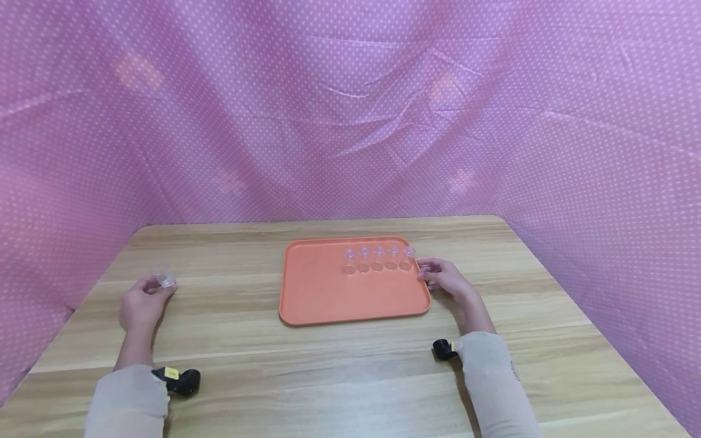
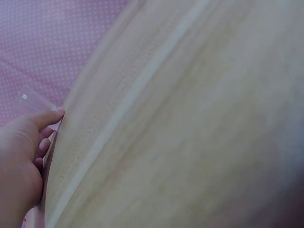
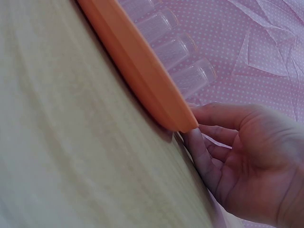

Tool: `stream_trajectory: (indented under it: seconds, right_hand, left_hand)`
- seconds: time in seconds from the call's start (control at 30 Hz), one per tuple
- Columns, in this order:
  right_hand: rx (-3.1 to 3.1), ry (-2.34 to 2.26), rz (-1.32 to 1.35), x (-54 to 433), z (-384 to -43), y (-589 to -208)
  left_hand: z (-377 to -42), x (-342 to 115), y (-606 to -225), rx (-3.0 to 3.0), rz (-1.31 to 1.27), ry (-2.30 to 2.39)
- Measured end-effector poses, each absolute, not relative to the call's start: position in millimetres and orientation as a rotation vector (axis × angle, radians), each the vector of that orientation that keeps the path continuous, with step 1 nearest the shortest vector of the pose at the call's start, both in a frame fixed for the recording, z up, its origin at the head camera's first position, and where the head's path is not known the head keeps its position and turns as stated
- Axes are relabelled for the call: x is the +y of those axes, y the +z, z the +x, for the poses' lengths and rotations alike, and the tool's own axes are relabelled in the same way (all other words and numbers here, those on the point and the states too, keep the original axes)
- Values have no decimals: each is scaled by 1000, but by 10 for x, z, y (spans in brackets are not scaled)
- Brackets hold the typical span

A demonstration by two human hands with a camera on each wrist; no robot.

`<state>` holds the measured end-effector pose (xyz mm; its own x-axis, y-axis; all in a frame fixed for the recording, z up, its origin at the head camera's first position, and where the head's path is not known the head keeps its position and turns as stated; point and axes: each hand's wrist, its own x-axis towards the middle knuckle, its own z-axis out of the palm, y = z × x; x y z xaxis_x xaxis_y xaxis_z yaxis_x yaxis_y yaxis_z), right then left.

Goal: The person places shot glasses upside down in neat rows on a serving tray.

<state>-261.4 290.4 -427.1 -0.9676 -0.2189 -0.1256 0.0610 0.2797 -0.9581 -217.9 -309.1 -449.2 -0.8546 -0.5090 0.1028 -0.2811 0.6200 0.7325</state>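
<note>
My left hand [image 1: 143,305] is at the left side of the table, pinching a small clear plastic cup [image 1: 165,280] between thumb and fingers. In the left wrist view the see-through cup [image 2: 33,102] sticks out past the fingertips, partly hidden by the hand. An orange tray [image 1: 328,298] lies on the table at the middle. Several more clear cups [image 1: 378,260] stand in a row along its back right part, their narrower ends seeming to face up. My right hand [image 1: 446,280] holds the tray's right rim, with the thumb low against the edge [image 3: 187,121] and the fingers behind it.
The wood-grain table [image 1: 306,377] extends around the tray on all sides. Pink dotted cloth [image 1: 350,121] hangs behind the table and along both sides. A small black camera is strapped at each wrist.
</note>
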Motion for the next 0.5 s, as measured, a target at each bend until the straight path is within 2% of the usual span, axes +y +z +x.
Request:
stream_trajectory:
  seconds: [0.2,0.5]
  right_hand:
    - [2341,-1749,-138,2967,-2711,-4427]
    - [2342,-1755,-130,2968,-2733,-4444]
  left_hand:
    - [-2166,-3063,-4476,-2555,602,-1113]
    - [-2182,-2997,-4405,-2532,505,-1274]
